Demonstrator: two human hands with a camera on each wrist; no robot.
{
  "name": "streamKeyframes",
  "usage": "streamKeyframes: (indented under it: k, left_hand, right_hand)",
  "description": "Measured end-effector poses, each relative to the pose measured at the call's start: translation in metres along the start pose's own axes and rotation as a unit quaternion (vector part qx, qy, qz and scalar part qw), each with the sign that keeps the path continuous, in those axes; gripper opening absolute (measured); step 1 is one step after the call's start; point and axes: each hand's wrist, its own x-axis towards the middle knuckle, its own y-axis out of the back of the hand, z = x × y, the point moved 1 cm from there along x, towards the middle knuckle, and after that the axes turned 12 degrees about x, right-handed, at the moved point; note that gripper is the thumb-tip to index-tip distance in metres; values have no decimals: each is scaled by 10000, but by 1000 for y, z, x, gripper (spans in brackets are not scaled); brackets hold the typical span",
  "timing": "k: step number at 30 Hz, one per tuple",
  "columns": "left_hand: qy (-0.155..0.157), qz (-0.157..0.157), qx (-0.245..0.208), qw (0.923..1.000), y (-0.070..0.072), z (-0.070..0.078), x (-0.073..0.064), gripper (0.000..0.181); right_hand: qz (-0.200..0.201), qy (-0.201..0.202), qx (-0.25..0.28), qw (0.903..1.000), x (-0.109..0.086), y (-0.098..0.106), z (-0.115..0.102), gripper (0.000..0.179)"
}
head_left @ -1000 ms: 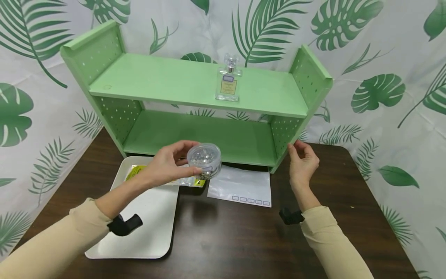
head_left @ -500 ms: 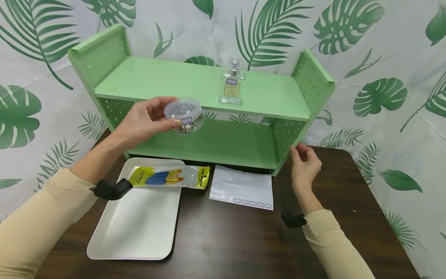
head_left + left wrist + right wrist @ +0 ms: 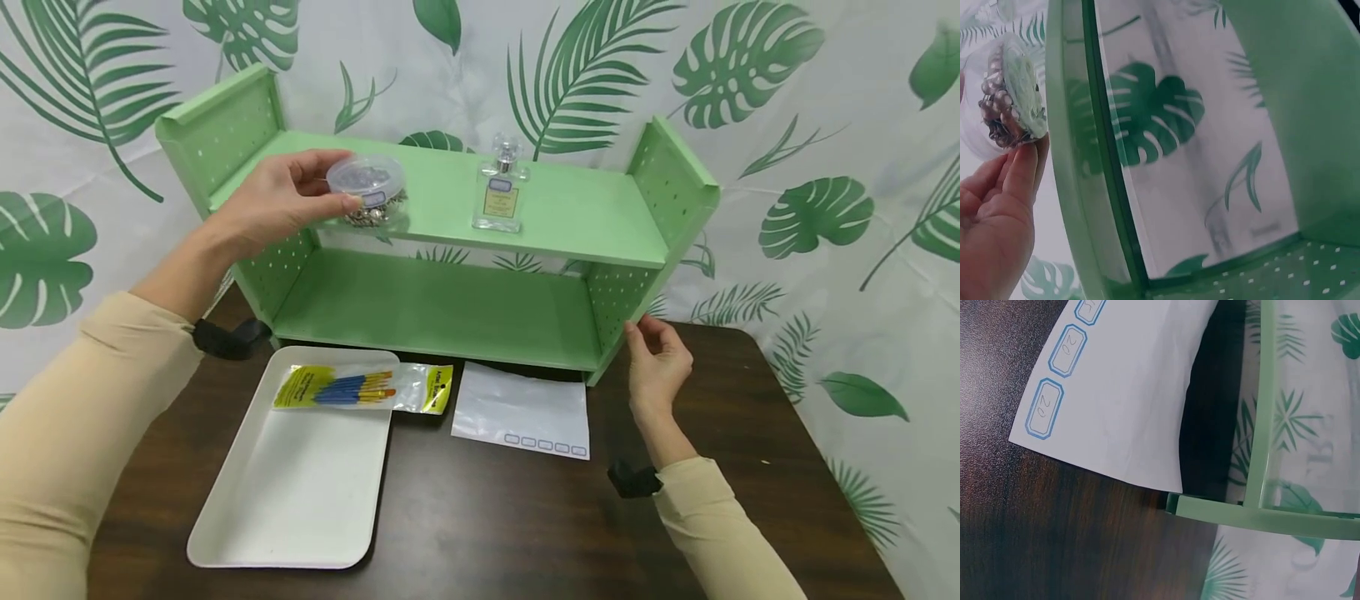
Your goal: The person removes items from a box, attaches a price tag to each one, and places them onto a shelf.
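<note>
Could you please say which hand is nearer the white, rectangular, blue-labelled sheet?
The right hand, just right of the sheet; the left hand is higher, farther left.

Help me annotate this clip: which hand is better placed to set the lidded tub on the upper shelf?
Likely the left hand: it grips the lidded tub near the left part of the upper shelf; the right hand, lower, appears to hold the right side of the green rack.
</note>
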Motion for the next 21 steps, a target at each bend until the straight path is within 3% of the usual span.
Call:
streamKeyframes:
  k: [9,21]
  left_hand:
    - [156,-336,307,9988,13,-6,13,69]
    - [190,-546,662,9961,15,-13,18,74]
  right_hand:
    - [-13,-48,51,10000,0,0,2,22]
    - [25,-72,-51,10000,0,0,1,21]
